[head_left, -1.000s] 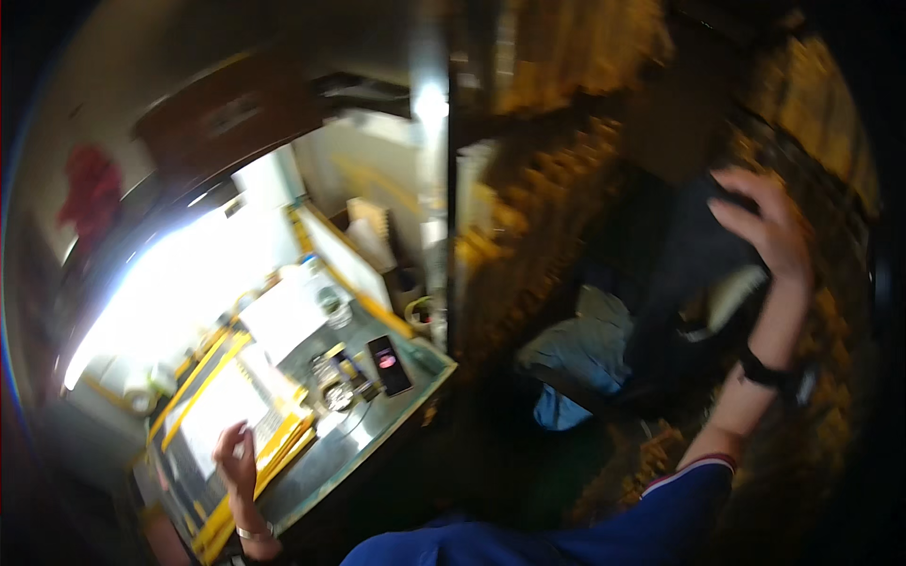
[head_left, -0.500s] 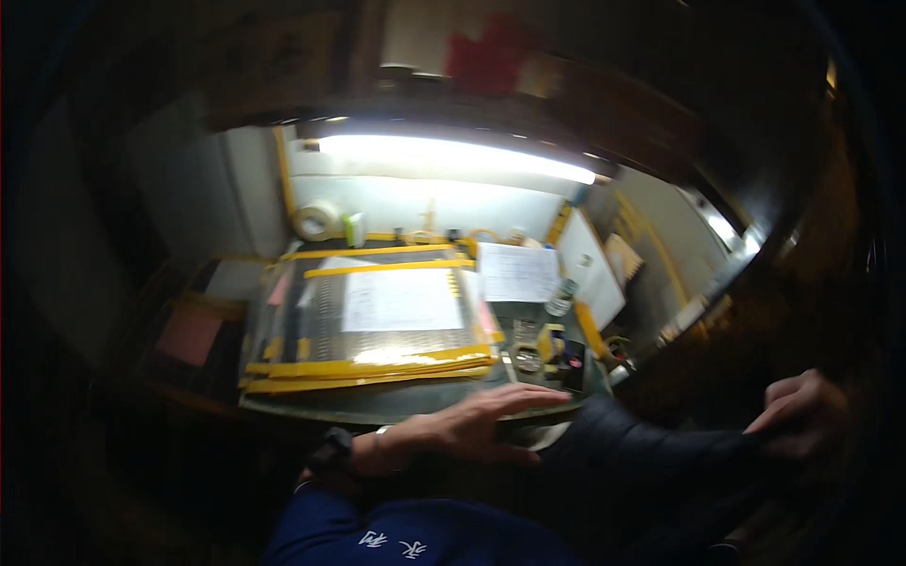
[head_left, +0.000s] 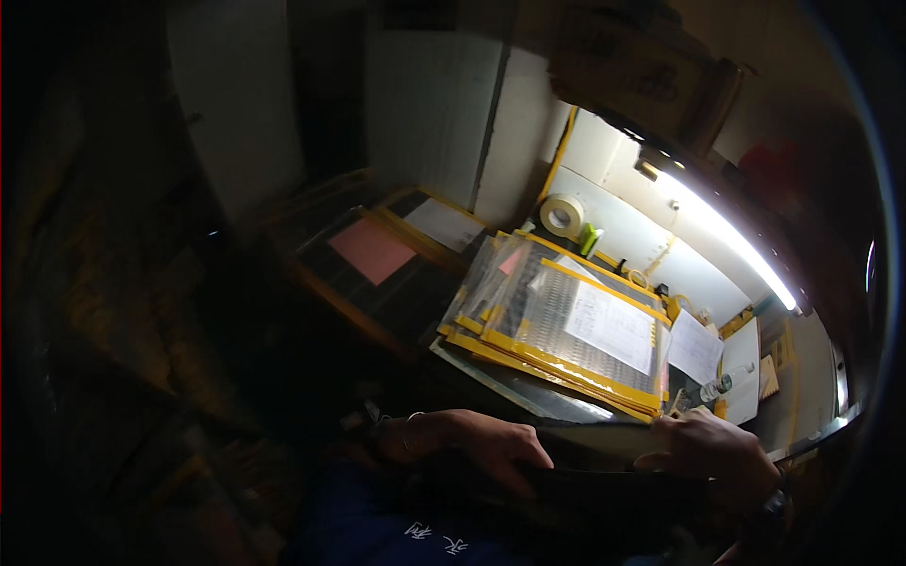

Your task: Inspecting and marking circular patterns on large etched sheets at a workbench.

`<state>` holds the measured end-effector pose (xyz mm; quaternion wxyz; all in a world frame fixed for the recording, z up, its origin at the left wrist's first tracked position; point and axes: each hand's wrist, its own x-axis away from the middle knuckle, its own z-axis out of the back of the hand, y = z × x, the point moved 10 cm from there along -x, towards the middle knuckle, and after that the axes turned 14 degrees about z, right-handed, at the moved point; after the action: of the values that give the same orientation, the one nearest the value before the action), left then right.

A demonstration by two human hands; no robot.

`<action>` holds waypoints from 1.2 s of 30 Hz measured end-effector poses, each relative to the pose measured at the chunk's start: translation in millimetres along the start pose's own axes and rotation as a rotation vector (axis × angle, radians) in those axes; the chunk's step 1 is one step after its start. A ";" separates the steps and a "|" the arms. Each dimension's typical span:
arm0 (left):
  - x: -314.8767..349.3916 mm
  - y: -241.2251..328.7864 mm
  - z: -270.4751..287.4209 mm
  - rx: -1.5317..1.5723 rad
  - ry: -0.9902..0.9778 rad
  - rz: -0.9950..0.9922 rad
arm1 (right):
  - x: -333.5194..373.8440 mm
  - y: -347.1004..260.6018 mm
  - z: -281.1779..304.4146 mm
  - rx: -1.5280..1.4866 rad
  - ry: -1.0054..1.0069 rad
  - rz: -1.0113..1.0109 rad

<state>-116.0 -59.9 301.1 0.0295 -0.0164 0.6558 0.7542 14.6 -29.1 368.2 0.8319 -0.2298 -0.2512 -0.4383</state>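
A dark piece of cloth point(head_left: 604, 492) spans the space in front of my body, its lower part lost in shadow. My left hand point(head_left: 495, 451), with a ring-shaped band at the wrist, curls its fingers down over the cloth's left part. At the cloth's right part, beside the desk's front edge, my right hand point(head_left: 717, 448) is closed with bent fingers. Between the hands a pale grey strip shows; I cannot tell what it belongs to. Just beyond them lies a stack of clear plastic sheets with yellow taped edges point(head_left: 566, 373), with a white printed paper point(head_left: 612, 328) on top.
A tape roll point(head_left: 562, 216) and a green item point(head_left: 591, 240) stand behind the stack. To its right are another paper point(head_left: 696, 346) and a clear bottle point(head_left: 717, 387). A pink sheet point(head_left: 372, 251) lies on a dark surface at left. A lit tube lamp point(head_left: 727, 231) hangs above the desk.
The view has swung left, so the desk sits farther right and tilted. My left hand has gone from flat to curled on the cloth; my right hand has come nearer to it.
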 end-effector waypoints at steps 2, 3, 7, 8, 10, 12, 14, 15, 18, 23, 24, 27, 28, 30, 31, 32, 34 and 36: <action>19.6 14.6 7.4 -0.084 0.053 -0.120 | -26.7 23.6 -44.1 0.049 -0.111 -0.022; 28.3 24.7 1.1 -0.118 0.067 -0.126 | -41.0 20.4 -51.0 0.194 -0.120 0.016; 69.3 30.6 -4.7 -0.106 0.190 -0.177 | -89.2 20.3 -65.4 0.643 0.020 0.064; 76.5 30.1 -7.5 -0.103 0.197 -0.175 | -101.6 25.6 -66.3 0.645 0.017 0.071; 90.9 29.5 -8.2 -0.121 0.294 -0.120 | -111.8 40.9 -131.1 -0.038 -0.644 0.065; 104.6 21.5 -2.1 -0.172 0.272 -0.082 | -116.5 49.1 -138.3 -0.043 -0.647 0.063; 121.3 16.3 -5.6 -0.210 0.347 0.012 | -134.9 63.1 -114.6 -0.121 -0.629 -0.021; 131.8 -10.9 9.3 -0.155 0.445 0.227 | -145.1 67.9 -94.6 -0.118 -0.647 0.008; 182.9 -76.2 13.0 -0.124 0.519 0.553 | -161.5 2.0 67.8 0.291 0.204 0.534; 212.6 -155.4 -4.4 0.008 0.421 0.827 | -162.8 -94.2 193.8 -0.194 0.559 0.216; 208.1 -157.7 -9.5 -0.001 0.404 0.816 | -163.6 -115.4 212.6 -0.198 0.651 0.296; 190.1 -148.4 11.3 -0.028 0.752 0.702 | -142.7 -184.7 266.6 0.061 0.902 0.510; 189.8 -130.2 26.2 -0.217 0.933 0.652 | -134.1 -200.2 275.0 -0.038 0.893 0.362; 154.0 -83.8 68.5 -0.249 0.999 0.316 | -99.5 -166.1 314.6 0.249 0.999 0.468; 184.4 -107.6 66.6 -0.106 1.101 0.393 | -156.4 -196.1 308.1 0.125 0.893 0.527; 206.1 -93.8 75.8 -0.133 1.252 0.268 | -167.4 -203.5 299.1 0.103 0.856 0.520; 203.3 -29.7 105.9 -0.302 1.375 -0.087 | -94.2 -170.2 272.8 0.098 0.938 0.351; 215.7 7.1 135.9 -0.124 1.672 -0.145 | -55.9 -121.1 243.8 0.030 0.955 0.250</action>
<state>-329.8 78.7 313.4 -0.4185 -0.6133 0.4165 0.5247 -167.8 90.3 540.6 0.9035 -0.0197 0.1812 -0.3878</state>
